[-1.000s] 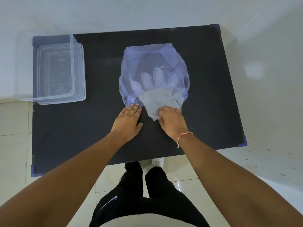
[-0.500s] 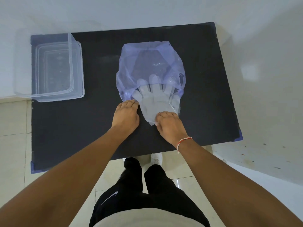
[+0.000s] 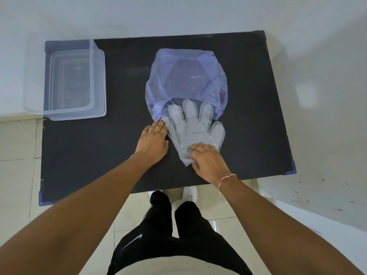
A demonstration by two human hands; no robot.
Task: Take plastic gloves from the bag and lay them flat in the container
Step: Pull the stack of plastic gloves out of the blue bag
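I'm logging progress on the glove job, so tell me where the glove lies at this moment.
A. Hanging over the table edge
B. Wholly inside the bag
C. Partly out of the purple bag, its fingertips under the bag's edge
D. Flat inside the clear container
C: the glove lies on the black table with its fingertips under the mouth of the purple bag, the right hand on its cuff; the clear container holds no glove.
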